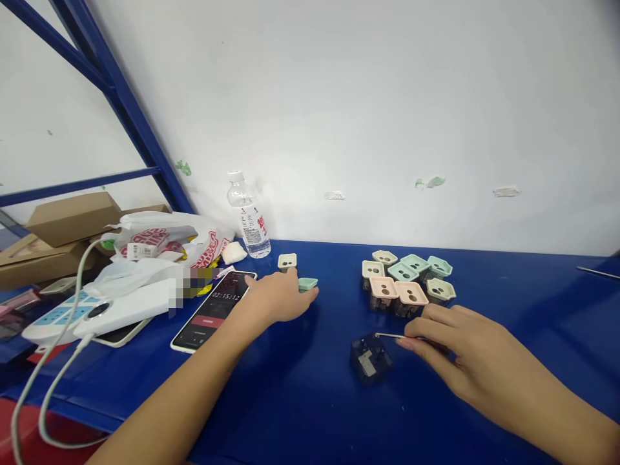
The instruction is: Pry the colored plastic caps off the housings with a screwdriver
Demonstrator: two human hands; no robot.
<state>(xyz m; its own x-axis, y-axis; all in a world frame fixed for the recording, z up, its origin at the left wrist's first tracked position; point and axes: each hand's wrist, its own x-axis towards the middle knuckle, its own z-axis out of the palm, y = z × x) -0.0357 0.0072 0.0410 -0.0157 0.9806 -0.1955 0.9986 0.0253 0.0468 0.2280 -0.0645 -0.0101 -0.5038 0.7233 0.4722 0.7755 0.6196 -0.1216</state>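
Eight pastel caps (pixel 403 272) in cream, mint and pink stand bunched on a blue tabletop (pixel 300 394), each with two round holes and seated on a dark body. A person's right hand (pixel 477 355) works just below the bunch, thumb and fingers closed in a narrow pinch on a thin metal pin (pixel 390 336). The pin's tip points left toward a dark see-through block (pixel 371 358) with a pale label, lying alone on the blue surface, very near but not clearly touching.

The left hand (pixel 276 298) rests further left, its fingertips just beside a mint cap (pixel 307 283) and close to a cream cap (pixel 287 261). Whether it grips either one cannot be told from this view.

Beyond that hand, a phone (pixel 213 310) lies face up, its screen reading 02:15:12. Farther left are a power strip (pixel 62 320), its white cable (pixel 48 381), a plastic bag (pixel 169 239) and cardboard boxes (pixel 72 219). A water bottle (pixel 248 216) stands upright against a white wall (pixel 339 110), and a blue steel frame (pixel 116 97) runs up the left side.
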